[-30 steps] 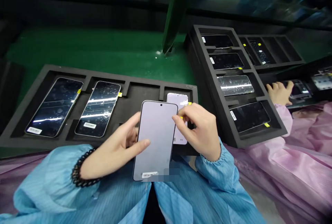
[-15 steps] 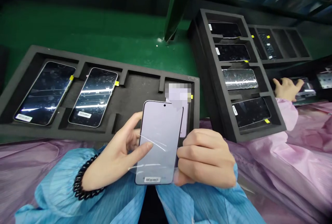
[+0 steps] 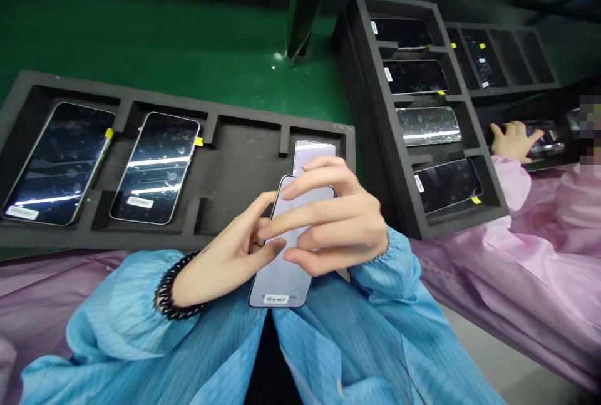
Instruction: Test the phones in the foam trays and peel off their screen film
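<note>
A smartphone (image 3: 282, 276) with a pale lit screen and a small barcode label at its lower end is tilted in front of my body. My left hand (image 3: 230, 255) grips it from the left, thumb on the screen and the other fingers partly hidden behind. Over the upper screen lies my right hand (image 3: 335, 217), its fingers stretched and apart; whether the fingertips touch the glass I cannot tell. Just beyond, another pale-screened phone (image 3: 312, 149) lies in the right compartment of a black foam tray (image 3: 248, 173), partly covered by my hand.
Two dark-screened phones, a left one (image 3: 61, 161) and a second one (image 3: 157, 167), lie in the tray with yellow tabs. To the right, a stacked foam tray (image 3: 408, 205) holds several phones. A co-worker's hand (image 3: 514, 140) in a pink sleeve is farther right. A green post (image 3: 300, 10) stands behind.
My right hand has moved from beside the phone's right edge onto its screen, and its curled fingers have spread. Streaks across the screen no longer show. My left hand still holds the phone.
</note>
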`<state>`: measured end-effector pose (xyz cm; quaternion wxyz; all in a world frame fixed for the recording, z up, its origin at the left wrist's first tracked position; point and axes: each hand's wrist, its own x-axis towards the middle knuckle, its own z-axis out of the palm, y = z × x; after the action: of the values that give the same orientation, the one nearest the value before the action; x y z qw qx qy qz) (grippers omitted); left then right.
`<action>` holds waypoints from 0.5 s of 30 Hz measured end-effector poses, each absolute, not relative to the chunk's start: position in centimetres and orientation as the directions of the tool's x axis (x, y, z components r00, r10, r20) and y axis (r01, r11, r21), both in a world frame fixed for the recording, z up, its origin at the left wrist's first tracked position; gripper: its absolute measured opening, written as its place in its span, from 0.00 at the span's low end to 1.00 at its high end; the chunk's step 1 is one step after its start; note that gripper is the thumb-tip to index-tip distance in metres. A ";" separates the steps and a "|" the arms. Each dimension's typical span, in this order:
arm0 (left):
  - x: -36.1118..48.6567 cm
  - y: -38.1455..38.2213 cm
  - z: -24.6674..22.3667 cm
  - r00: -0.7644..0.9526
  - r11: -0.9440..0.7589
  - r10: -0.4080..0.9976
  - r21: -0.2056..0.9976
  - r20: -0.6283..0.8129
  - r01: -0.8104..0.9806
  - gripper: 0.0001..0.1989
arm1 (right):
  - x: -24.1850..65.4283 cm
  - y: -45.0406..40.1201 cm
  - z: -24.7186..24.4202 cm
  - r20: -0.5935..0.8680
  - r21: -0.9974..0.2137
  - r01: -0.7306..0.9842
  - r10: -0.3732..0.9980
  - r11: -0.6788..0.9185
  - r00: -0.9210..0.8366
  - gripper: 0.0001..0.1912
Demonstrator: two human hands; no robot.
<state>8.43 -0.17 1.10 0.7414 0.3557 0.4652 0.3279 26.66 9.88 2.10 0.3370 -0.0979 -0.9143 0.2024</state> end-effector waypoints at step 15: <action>7.9 1.6 1.9 0.306 0.660 0.748 0.710 -0.589 -0.247 0.32 | 26.7 10.1 0.8 0.361 -0.862 0.183 0.827 0.472 -0.431 0.12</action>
<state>7.88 1.63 1.90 0.7670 0.2548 0.4916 0.3243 26.70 10.13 0.78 0.4143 -0.3360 -0.7513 0.3886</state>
